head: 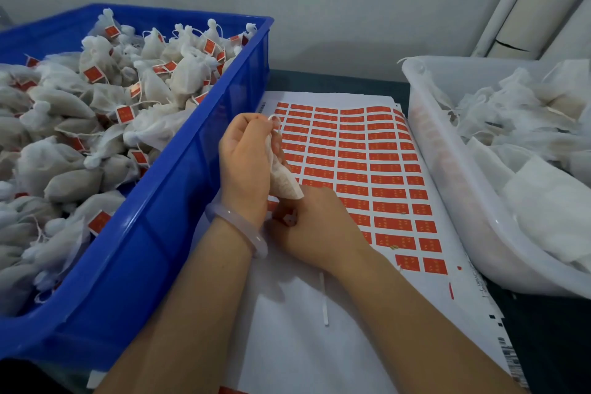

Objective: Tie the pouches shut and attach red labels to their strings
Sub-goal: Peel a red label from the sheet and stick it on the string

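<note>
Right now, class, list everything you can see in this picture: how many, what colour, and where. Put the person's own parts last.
crate: one, blue, left
tied pouches: many, white with red tags, heaped in the crate
label sheet: one on top, white with rows of red labels, middle
tub: one, clear, right
untied pouches: many, white, in the tub
strip: one, white, loose on the sheet
rolls: at least two, pale, top right corner
table: one, dark, underneath
pouch: one, white, gripped in the left hand
red label: one, pinched below the pouch
bracelet: one, pale, left wrist
left hand: above the sheet
right hand: just below it
</note>
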Action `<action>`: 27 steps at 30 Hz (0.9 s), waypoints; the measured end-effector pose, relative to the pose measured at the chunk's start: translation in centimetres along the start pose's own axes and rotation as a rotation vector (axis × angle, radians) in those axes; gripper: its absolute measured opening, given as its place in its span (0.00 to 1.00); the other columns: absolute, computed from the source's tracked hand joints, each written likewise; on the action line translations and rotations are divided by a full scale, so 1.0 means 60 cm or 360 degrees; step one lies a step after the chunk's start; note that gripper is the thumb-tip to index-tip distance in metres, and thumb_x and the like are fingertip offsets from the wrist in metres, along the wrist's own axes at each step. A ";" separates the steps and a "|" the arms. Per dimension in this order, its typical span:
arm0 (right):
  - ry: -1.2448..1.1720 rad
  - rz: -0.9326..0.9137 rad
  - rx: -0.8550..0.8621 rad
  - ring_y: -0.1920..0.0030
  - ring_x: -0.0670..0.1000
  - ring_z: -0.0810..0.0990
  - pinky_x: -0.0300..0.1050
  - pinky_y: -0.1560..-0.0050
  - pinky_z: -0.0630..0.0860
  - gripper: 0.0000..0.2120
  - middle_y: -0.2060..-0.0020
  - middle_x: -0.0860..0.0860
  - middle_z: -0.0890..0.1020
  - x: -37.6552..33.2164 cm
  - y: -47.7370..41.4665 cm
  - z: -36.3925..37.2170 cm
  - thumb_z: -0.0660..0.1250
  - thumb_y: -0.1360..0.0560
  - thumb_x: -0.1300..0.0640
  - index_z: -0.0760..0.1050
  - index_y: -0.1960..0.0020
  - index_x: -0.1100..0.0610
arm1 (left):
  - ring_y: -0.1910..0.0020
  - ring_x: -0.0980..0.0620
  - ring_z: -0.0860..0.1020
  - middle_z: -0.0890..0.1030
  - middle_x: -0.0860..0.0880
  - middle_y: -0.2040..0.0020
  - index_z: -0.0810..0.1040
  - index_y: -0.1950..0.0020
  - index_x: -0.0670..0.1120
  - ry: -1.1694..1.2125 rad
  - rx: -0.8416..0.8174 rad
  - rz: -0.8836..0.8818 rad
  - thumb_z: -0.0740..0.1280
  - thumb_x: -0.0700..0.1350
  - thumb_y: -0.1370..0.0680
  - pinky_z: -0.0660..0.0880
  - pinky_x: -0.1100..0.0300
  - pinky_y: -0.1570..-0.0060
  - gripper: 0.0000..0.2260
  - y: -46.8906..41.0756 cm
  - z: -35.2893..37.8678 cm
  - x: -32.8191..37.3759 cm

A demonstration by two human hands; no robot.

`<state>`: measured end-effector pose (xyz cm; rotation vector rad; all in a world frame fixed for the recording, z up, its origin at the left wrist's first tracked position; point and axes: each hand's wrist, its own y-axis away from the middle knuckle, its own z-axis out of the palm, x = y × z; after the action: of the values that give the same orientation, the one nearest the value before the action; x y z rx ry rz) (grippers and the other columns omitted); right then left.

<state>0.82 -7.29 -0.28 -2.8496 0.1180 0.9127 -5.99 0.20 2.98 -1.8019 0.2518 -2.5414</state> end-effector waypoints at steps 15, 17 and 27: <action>-0.0235 -0.0032 0.0064 0.47 0.51 0.72 0.49 0.40 0.71 0.09 0.47 0.51 0.76 0.011 0.000 0.008 0.63 0.24 0.58 0.74 0.44 0.58 | 0.71 0.57 0.71 0.72 0.56 0.72 0.71 0.63 0.51 -0.0168 -0.0037 -0.0091 0.58 0.44 0.20 0.71 0.65 0.67 0.12 -0.006 -0.006 -0.024; -0.0223 -0.0033 0.0047 0.46 0.51 0.72 0.48 0.39 0.70 0.08 0.47 0.52 0.76 0.012 -0.002 0.005 0.61 0.23 0.59 0.75 0.46 0.59 | 0.72 0.57 0.70 0.71 0.54 0.70 0.70 0.63 0.50 -0.0163 -0.0056 -0.0088 0.57 0.43 0.20 0.70 0.66 0.69 0.12 -0.005 -0.006 -0.021; -0.1047 0.0313 0.0107 0.65 0.24 0.72 0.19 0.71 0.67 0.13 0.63 0.32 0.73 0.026 0.003 -0.027 0.59 0.21 0.56 0.75 0.63 0.50 | 0.77 0.61 0.72 0.73 0.54 0.72 0.70 0.63 0.49 -0.0181 -0.0033 -0.0113 0.57 0.44 0.19 0.72 0.69 0.71 0.13 -0.001 0.000 -0.007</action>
<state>3.02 -7.81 0.09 -2.3541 0.3426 1.7844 -5.85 0.32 2.58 -1.9898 0.2165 -2.4794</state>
